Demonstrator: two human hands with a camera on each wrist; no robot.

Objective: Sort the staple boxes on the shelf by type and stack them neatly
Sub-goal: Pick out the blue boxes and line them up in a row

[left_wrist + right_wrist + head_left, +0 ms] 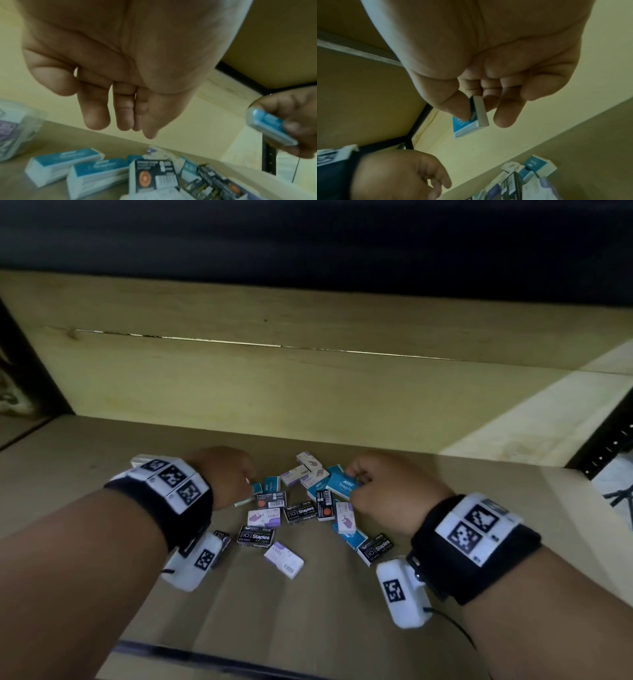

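Blue, black and purple-white staple boxes lie scattered on the wooden shelf (308,611). My right hand (358,486) pinches a blue staple box (340,487) between thumb and fingers, lifted off the pile; the right wrist view shows the same blue box (465,125) in that hand (481,115). My left hand (245,484) hovers over two blue boxes (65,162) with its fingers (96,115) hanging relaxed and holding nothing. A black box (256,535) and a purple-white box (283,559) lie nearer the front.
The shelf's wooden back panel (308,378) rises close behind the pile. A black perforated upright (599,446) stands at the right end. Blurred purple-white boxes (15,128) sit left of my left hand. The dark front edge (205,655) runs below my forearms.
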